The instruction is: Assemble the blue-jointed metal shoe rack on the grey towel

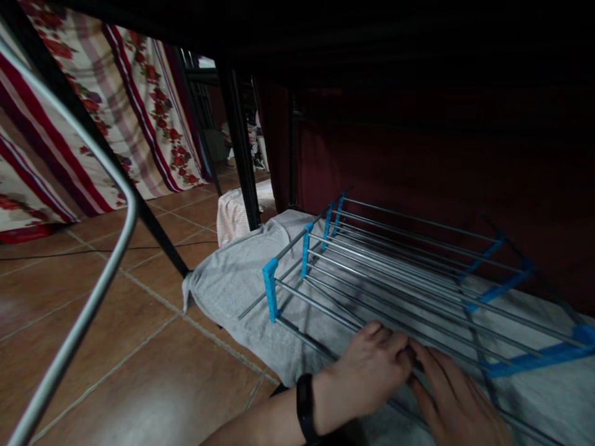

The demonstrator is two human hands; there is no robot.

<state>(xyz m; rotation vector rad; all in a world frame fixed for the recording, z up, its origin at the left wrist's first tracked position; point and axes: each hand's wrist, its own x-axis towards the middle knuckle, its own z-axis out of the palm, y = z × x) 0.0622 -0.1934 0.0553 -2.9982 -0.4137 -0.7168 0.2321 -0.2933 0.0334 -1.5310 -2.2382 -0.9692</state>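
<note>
A folding clothes drying rack (367, 272) lies low over a grey cloth, with grey metal rods and blue plastic joints. My left hand (372, 365), a black band on its wrist, is closed on the rack's near side with curled fingers. Close against its fingertips, my right hand (458, 396) bends its fingers and thumb around the same near part of the rack. The exact spot they grip is dark and partly covered by the fingers. A blue end joint (270, 290) stands upright to the left of both hands.
Overhead is a dark frame, with a black leg (239, 148) reaching the grey cloth (232, 272). A curved metal tube (111, 266) crosses the left side. Beyond are a floral striped curtain (134, 111), a tiled floor (139, 322) and a dark red drape (395, 167).
</note>
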